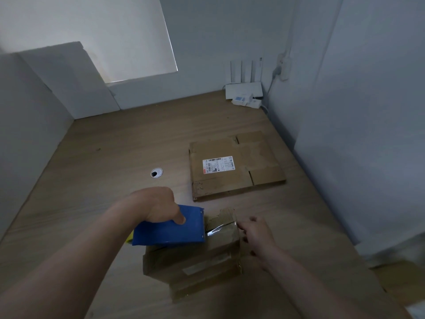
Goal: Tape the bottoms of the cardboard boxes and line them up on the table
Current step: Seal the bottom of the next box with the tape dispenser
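A small cardboard box stands near the table's front edge with its flaps up. My left hand grips a blue tape dispenser over the box's top. A strip of clear tape runs from the dispenser toward the box's right edge. My right hand is at that edge, its fingers on the tape's end and the box side. A flattened cardboard box with a white label lies farther back on the wooden table.
A round cable hole sits in the table left of the flat box. A white router and small white devices stand in the back right corner. Grey walls close the table on the left, back and right.
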Demonstrator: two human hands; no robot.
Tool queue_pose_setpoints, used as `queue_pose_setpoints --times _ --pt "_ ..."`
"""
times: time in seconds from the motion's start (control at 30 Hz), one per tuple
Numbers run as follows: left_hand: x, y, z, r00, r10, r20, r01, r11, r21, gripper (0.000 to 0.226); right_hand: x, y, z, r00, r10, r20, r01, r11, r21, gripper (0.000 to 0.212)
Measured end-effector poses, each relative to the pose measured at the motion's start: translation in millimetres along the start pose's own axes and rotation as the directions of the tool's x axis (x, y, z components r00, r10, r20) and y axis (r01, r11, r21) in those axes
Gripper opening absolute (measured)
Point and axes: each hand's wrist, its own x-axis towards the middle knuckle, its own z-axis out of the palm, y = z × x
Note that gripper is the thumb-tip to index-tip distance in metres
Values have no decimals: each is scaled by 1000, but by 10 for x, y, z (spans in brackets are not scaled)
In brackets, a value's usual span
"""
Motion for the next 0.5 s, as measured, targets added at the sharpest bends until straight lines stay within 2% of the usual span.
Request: queue_pose_setpoints --times 0.07,0.13,0.17,0.23,0.27,0.33,0.4,0.47,0.5 --pt "-3 13 -1 1000 6 3 -6 1000 6 33 -58 -55 -33 958 -227 -173 190 960 -205 53" --pt "-9 18 -5 1000 10 2 -10 1000 4 33 -207 -99 -11 885 -436 -165 398 891 -218 51" --pt "-10 10 0 1000 10 4 -10 1000 1 34 -269 -100 17 874 -478 -92 452 867 -209 52" --pt "-10 1 1 1000 8 7 -7 1000 -9 34 -346 -58 79 883 -443 155 469 846 -253 62" --pt "-13 0 2 1000 8 12 -7 1000 -15 34 -367 -20 85 877 -404 262 470 834 -287 71" --pt "-19 -5 -7 1000 10 16 -9 1000 -28 33 -372 -20 25 847 -395 355 518 766 -382 101" --pt "-28 -12 -4 1000 11 23 -11 999 -39 32 -367 -100 -74 780 -483 398 624 558 -546 126" --pt "-40 -8 -15 1000 18 20 -17 999 -46 31 -332 -235 -112 694 -534 484 694 316 -647 133" --pt "-53 -10 -19 1000 22 21 -21 999 -47 31 -338 -310 -98 690 -510 513 696 276 -663 135"
